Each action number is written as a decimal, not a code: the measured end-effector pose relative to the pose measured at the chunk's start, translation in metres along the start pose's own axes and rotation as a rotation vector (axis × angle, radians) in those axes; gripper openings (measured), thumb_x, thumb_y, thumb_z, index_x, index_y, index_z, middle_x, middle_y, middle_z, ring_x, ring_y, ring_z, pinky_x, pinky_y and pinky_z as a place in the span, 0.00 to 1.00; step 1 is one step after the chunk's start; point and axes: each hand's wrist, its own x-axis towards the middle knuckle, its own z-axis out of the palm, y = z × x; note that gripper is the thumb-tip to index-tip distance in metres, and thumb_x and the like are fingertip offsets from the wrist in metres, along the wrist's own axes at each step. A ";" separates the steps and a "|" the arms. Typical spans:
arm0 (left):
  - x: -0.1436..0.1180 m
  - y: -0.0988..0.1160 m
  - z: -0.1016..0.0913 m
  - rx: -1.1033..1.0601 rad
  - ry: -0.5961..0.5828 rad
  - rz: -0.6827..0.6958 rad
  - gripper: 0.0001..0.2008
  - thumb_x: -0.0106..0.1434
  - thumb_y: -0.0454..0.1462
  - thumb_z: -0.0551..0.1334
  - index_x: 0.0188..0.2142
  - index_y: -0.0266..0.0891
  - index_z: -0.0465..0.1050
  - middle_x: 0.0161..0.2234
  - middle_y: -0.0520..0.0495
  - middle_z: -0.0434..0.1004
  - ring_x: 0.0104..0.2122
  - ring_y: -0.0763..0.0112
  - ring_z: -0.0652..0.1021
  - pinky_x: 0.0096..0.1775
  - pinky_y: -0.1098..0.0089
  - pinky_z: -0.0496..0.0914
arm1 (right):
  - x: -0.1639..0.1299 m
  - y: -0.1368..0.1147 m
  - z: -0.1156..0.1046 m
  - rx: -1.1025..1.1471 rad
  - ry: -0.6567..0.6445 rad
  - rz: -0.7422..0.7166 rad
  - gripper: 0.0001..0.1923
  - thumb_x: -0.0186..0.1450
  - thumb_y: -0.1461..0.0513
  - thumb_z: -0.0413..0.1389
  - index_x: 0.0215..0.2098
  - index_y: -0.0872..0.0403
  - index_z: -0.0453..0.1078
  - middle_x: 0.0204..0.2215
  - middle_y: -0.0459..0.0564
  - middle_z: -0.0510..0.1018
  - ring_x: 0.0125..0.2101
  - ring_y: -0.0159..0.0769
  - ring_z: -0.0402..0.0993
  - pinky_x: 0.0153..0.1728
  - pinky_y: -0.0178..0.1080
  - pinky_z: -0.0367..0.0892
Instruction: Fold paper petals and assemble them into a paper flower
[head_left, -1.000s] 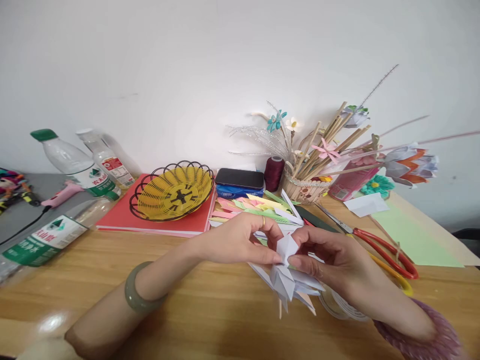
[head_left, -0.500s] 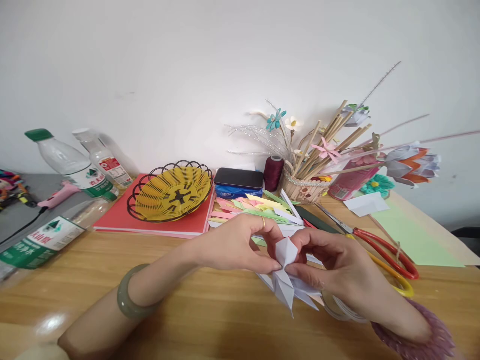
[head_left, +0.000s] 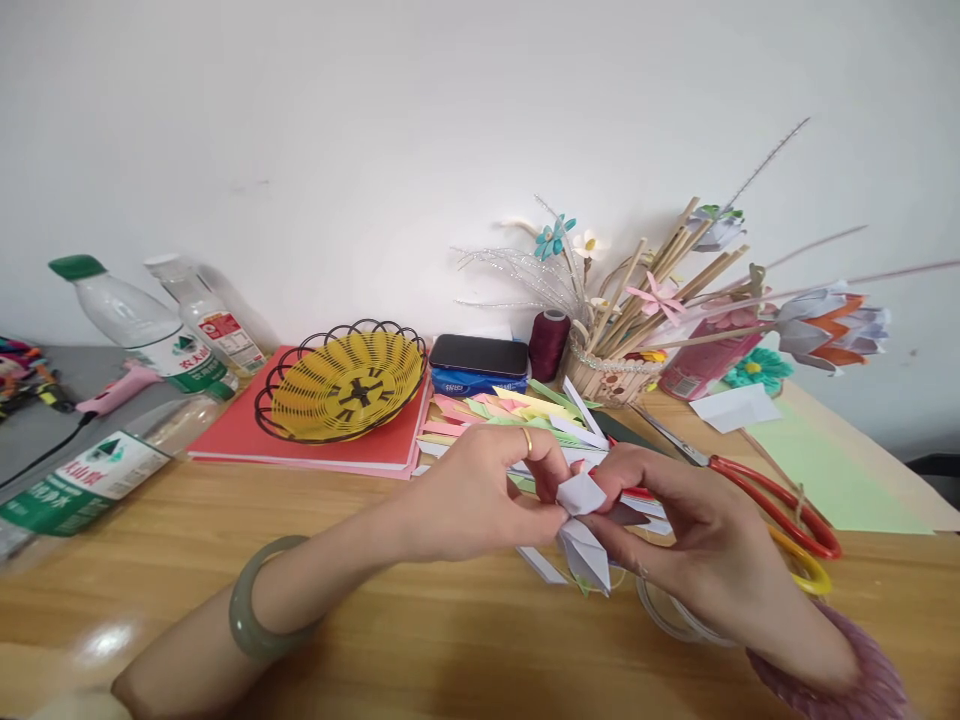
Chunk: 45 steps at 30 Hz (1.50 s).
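A folded white paper piece (head_left: 583,552), with pointed petal-like flaps, is held in the air above the table's front middle. My left hand (head_left: 484,495) pinches it from the left between thumb and fingers. From the right, my right hand (head_left: 682,515) pinches the same paper, its thumb close to the left thumb. The upper flap (head_left: 581,494) shows between the two hands; the fingertips behind it are partly hidden. Just beyond the hands lies a pile of coloured paper strips (head_left: 502,410). Below my right hand is a clear round roll or lid (head_left: 667,607), partly covered.
Red-handled scissors (head_left: 772,490) lie to the right, near green paper sheets (head_left: 840,470). A yellow woven basket (head_left: 390,375) rests on red paper (head_left: 225,430). Plastic bottles (head_left: 112,470) are at the left. Behind stand a phone (head_left: 480,354), thread spool (head_left: 549,345) and stick holder (head_left: 615,375).
The paper piece has been turned and tilted between my hands, so its lower flaps point more to the right. Both hands keep their pinch and have shifted only slightly.
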 end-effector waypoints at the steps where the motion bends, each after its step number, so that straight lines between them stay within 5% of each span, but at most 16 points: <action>1: 0.000 0.001 0.001 0.011 0.009 0.002 0.03 0.51 0.31 0.61 0.27 0.37 0.68 0.29 0.53 0.70 0.28 0.79 0.69 0.26 0.80 0.63 | 0.000 0.000 0.000 -0.003 -0.001 0.001 0.03 0.58 0.62 0.57 0.27 0.52 0.67 0.25 0.45 0.73 0.26 0.32 0.69 0.26 0.33 0.66; 15: 0.003 -0.007 0.007 0.070 0.166 0.055 0.03 0.51 0.30 0.60 0.28 0.37 0.69 0.30 0.52 0.70 0.31 0.76 0.71 0.30 0.77 0.66 | 0.004 0.003 0.004 -0.155 0.119 -0.136 0.05 0.58 0.65 0.56 0.30 0.50 0.64 0.25 0.41 0.71 0.26 0.29 0.67 0.27 0.30 0.65; 23: 0.003 -0.007 0.007 0.150 0.164 0.042 0.03 0.51 0.30 0.59 0.26 0.37 0.67 0.26 0.53 0.71 0.29 0.75 0.71 0.30 0.75 0.66 | 0.005 0.003 0.005 -0.199 0.082 -0.148 0.04 0.59 0.66 0.53 0.28 0.50 0.62 0.24 0.43 0.69 0.24 0.29 0.66 0.23 0.32 0.64; 36: 0.004 -0.011 0.011 0.220 0.260 0.360 0.07 0.50 0.25 0.57 0.23 0.35 0.67 0.26 0.51 0.66 0.25 0.79 0.68 0.24 0.79 0.63 | 0.004 0.008 0.001 -0.304 0.119 -0.326 0.08 0.58 0.70 0.52 0.30 0.49 0.63 0.25 0.46 0.72 0.26 0.34 0.70 0.25 0.36 0.66; 45: 0.010 -0.009 -0.003 -0.008 0.176 0.180 0.11 0.56 0.36 0.61 0.41 0.40 0.70 0.41 0.47 0.68 0.33 0.75 0.72 0.38 0.70 0.69 | 0.004 0.013 -0.005 -0.389 0.104 -0.443 0.11 0.59 0.72 0.50 0.32 0.49 0.64 0.29 0.47 0.73 0.29 0.33 0.72 0.27 0.35 0.66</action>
